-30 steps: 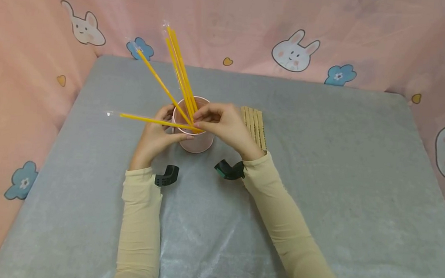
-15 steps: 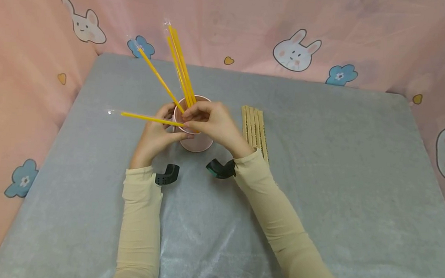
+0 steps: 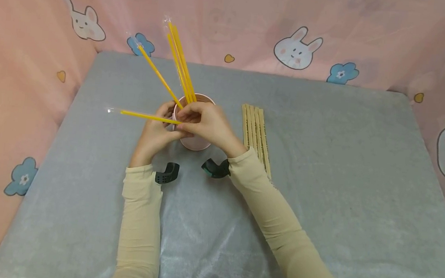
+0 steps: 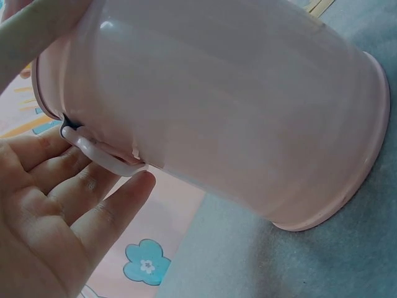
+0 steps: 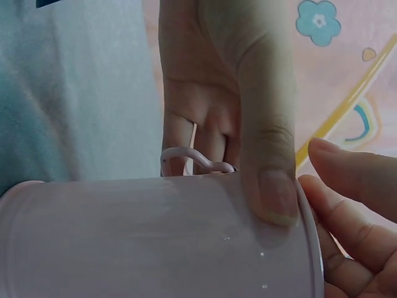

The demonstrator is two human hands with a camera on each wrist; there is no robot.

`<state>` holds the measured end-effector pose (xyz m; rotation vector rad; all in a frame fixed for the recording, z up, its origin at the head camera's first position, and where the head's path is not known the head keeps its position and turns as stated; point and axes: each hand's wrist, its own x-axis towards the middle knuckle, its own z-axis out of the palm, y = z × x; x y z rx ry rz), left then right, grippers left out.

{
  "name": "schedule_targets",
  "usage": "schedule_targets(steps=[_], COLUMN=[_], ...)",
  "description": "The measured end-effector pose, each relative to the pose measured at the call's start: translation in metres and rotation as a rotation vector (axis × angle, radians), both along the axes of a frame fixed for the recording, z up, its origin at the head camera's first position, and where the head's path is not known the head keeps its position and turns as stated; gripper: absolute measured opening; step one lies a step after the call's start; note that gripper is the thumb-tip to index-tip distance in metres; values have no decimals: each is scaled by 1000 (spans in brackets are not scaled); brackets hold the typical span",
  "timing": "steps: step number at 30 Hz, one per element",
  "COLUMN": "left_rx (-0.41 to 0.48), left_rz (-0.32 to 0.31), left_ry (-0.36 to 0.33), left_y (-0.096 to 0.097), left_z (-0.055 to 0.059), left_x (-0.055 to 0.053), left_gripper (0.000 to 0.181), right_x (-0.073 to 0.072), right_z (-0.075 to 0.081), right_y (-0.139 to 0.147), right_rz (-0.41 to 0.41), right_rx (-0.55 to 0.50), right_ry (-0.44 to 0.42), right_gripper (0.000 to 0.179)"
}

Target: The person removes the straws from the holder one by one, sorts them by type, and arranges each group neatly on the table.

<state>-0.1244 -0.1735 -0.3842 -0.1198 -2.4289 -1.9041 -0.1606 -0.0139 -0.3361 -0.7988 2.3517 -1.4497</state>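
A pink bucket (image 3: 195, 144) with a small side handle (image 4: 102, 155) stands on the table, left of its middle. My left hand (image 3: 152, 138) holds it from the left, thumb (image 5: 273, 186) pressed on the outer wall just below the rim and fingers near the handle. At the rim, my right hand (image 3: 213, 123) pinches a yellow straw (image 3: 143, 116) in a clear wrapper, which sticks out sideways to the left. Another yellow straw (image 3: 158, 75) leans out toward the back left. Several more straws (image 3: 182, 66) rise from the bucket in a bunch. Their lower ends are hidden.
Right of the bucket, several tan strips (image 3: 256, 128) lie side by side, partly covered by the right sleeve (image 3: 268, 208). The grey table (image 3: 345, 175) is bordered by a pink curtain (image 3: 239, 22) with rabbits and flowers. Each wrist carries a black camera mount (image 3: 168, 173).
My right hand has slid left along the sideways straw, from inside the bucket's mouth to the left part of its rim. More of the tan strips shows. The left hand keeps its hold.
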Motion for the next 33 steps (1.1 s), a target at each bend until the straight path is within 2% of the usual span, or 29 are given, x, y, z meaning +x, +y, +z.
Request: schedule_targets(steps=[5,14,18,25,33], left_rx=[11,5,12,16,-51], left_rz=[-13,-25,-28,-21,-9], left_ry=[28,-12,-24,-31,-51], left_y=[0,-1,-1,0,-1], left_z=[-1,1,1,2,2], left_x=[-2,-2,-2,-2,-1], left_gripper=[61,64,64,63,67], right_x=[0,2,1,2,1], right_z=[0,0,-1,-4,-5], right_y=[-2,0,2,4,9], right_rz=[14,34,39,44,46], right_rx=[68,69,40,-56,-177], right_ry=[36,73,76,25,-42], right_gripper=[18,13,11,10,10])
